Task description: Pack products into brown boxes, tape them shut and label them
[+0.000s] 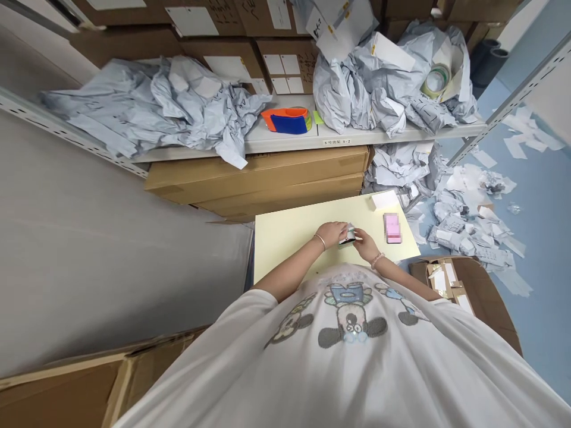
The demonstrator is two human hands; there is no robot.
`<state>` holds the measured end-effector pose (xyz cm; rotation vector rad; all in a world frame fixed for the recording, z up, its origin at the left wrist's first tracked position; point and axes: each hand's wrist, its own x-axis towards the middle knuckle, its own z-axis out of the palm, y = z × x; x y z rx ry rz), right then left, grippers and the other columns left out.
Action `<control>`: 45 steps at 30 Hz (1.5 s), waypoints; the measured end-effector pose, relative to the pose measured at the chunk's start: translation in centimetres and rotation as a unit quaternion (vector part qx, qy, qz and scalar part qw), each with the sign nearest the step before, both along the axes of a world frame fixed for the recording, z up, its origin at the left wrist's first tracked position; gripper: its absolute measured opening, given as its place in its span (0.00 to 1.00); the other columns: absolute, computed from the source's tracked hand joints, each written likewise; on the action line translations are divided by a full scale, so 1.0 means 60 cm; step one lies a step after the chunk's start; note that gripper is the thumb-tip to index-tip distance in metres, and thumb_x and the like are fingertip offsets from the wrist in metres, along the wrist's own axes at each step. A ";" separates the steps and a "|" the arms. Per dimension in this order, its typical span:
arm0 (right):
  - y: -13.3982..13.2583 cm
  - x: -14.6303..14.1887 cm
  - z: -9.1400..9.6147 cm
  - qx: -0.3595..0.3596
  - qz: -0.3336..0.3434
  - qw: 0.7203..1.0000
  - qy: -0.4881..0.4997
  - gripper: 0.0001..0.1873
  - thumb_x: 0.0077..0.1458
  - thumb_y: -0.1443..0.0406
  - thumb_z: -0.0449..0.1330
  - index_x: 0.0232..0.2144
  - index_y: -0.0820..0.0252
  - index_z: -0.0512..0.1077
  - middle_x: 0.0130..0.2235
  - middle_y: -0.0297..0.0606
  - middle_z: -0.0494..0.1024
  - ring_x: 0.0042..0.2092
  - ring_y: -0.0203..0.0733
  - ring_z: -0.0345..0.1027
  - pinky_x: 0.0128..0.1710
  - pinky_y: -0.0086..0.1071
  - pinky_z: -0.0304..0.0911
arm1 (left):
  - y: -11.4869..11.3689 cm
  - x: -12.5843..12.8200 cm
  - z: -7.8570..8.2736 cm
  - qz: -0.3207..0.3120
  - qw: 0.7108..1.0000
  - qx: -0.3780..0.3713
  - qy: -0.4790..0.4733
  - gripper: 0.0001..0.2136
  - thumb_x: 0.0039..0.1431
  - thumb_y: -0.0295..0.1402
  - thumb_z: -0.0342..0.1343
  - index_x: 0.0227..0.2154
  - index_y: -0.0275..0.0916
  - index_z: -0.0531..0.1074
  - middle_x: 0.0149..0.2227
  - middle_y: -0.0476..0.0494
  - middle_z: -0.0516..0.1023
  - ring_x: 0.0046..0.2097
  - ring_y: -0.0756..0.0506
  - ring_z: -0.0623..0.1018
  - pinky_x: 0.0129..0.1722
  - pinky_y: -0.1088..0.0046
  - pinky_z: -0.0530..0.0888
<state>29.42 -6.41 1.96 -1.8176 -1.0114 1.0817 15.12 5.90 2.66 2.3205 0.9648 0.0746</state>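
Note:
Over the pale yellow tabletop (285,244), both hands meet at a small white-and-black box-like item (347,239), too small to identify. My left hand (331,233) closes on it from the left, fingers lying across its top. From the other side, my right hand (366,244) pinches its right edge with bent fingers. Parts of the item are covered by the fingers. To the right of my right hand lies a phone with a pink screen (392,228). Beyond the phone, a small white box (383,200) sits at the table's far edge.
A metal shelf (289,142) above the table bears crumpled grey mailing bags (178,107), cardboard boxes, an orange-and-blue item (288,120) and a tape roll (436,80). Long cartons (259,175) stand below. Parcels (468,232) cover the floor at right, near an open carton (482,285).

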 end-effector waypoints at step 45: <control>0.035 -0.028 0.114 0.032 0.158 0.911 -0.379 0.27 0.42 0.60 0.66 0.46 0.65 0.73 0.56 0.56 0.71 0.60 0.62 0.63 0.58 0.49 0.61 | -0.069 -0.043 -0.102 0.105 0.961 -0.051 -0.250 0.39 0.39 0.24 0.70 0.59 0.35 0.66 0.59 0.30 0.72 0.61 0.30 0.72 0.61 0.48 0.71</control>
